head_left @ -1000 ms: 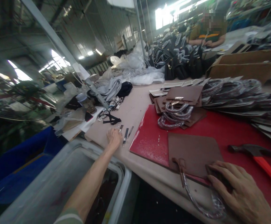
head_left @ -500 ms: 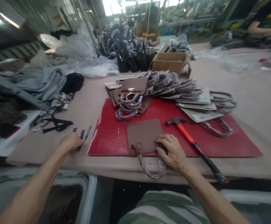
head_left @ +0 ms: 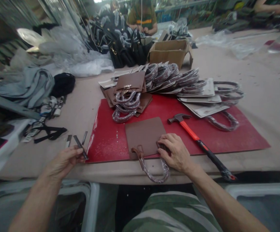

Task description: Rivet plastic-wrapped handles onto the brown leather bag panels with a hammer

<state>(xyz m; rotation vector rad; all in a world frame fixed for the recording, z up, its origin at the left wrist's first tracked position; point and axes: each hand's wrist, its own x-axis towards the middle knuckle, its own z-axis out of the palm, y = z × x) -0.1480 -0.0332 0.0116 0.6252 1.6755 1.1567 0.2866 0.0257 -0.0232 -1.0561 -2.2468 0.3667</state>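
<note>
Between the thumb and fingers of my left hand (head_left: 65,159) is a short dark metal punch (head_left: 79,145), tilted, near the left front corner of the red board (head_left: 106,138). A brown leather panel (head_left: 144,133) lies flat on that board. Its plastic-wrapped bag handle (head_left: 158,178) loops over the table's front edge. My right hand (head_left: 175,151) is closed around the handle's right end at the panel's edge; the fingertips partly hide that end. Just right of the panel rests a claw hammer (head_left: 194,137) with an orange and black grip.
Two more slim metal tools, one a thin rod (head_left: 84,137), lie by my left hand. Behind are stacked brown panels (head_left: 131,80) with wrapped handles, a cardboard box (head_left: 169,53) and black bags (head_left: 118,54). Black straps (head_left: 49,132) lie at left. A co-worker (head_left: 143,19) sits opposite.
My left hand has picked up the punch from among the tools and drawn it slightly toward me. My right hand stays at the handle end. The whole view has shifted a little.
</note>
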